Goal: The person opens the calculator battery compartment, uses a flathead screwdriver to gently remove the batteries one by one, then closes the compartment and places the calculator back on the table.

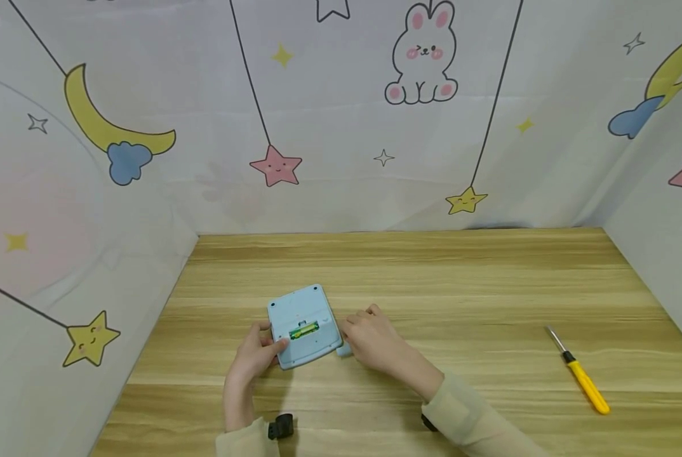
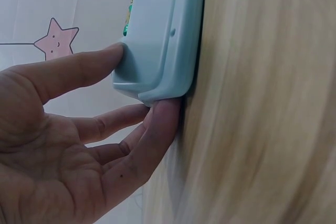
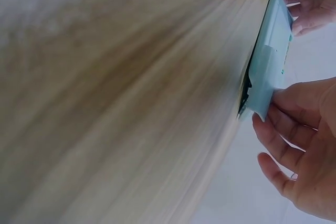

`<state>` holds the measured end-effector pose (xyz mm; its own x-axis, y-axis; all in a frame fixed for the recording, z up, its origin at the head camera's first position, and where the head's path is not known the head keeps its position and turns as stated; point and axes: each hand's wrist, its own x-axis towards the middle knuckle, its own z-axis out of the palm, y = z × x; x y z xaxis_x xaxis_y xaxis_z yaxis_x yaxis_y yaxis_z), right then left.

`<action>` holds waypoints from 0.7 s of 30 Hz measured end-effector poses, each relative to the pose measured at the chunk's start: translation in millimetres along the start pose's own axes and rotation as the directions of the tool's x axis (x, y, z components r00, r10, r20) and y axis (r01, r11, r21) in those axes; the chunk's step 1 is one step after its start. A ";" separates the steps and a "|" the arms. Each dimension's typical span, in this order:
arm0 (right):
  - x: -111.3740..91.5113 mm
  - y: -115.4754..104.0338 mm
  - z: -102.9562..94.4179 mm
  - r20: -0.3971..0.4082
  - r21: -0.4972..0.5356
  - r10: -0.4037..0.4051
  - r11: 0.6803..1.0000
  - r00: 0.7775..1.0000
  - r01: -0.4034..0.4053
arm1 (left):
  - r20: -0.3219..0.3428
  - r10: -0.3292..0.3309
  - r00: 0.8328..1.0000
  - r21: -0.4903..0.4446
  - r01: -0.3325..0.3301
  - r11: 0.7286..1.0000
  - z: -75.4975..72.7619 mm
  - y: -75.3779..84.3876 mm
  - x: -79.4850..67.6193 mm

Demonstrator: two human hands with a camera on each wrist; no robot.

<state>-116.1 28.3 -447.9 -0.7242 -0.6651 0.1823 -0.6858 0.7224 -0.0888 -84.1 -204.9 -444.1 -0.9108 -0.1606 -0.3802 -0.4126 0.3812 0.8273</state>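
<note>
The pale blue device (image 1: pixel 298 306) is lying underside up on the tabletop (image 1: pixel 432 279) between the two hands, its longer sides running away from the person and leaning a little leftward at the far end. The left hand (image 1: pixel 255 351) is gripping its left edge, thumb over the upturned back and fingers curling against the rim below. Just beside the right edge, toward the near corner, the right hand (image 1: pixel 375 339) is pinching a small pale blue piece (image 1: pixel 344 350) between thumb and fingers. The green battery (image 1: pixel 304 331), sunk in the device's back, is sitting to the left of those pinching fingers, stretching crosswise with its right end slightly farther off; the left thumb is resting nearer to it. From above, the right hand is covering much of the small piece, and I'm not managing to tell whether it's touching the device, whose front is facing down, out of sight.
</note>
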 end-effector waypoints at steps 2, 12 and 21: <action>-0.9 0.1 0.0 0.002 0.000 -0.005 1.000 1.000 0.005 | 0.001 -0.001 1.000 -0.002 0.001 1.000 -0.1 0.0 0.1; -3.1 1.1 -1.1 0.043 0.020 -0.004 1.000 0.999 0.004 | 0.009 -0.014 1.000 0.002 0.014 1.000 -1.1 0.2 0.8; -5.3 2.6 0.9 0.063 0.024 0.006 1.000 0.998 -0.008 | 0.012 -0.010 1.000 -0.010 0.011 1.000 -0.5 0.7 0.4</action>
<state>-114.1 33.6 -450.0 -0.7316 -0.6712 0.1197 -0.6817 0.7228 -0.1136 -84.7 -205.1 -443.5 -0.9063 -0.1537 -0.3938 -0.4223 0.3703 0.8274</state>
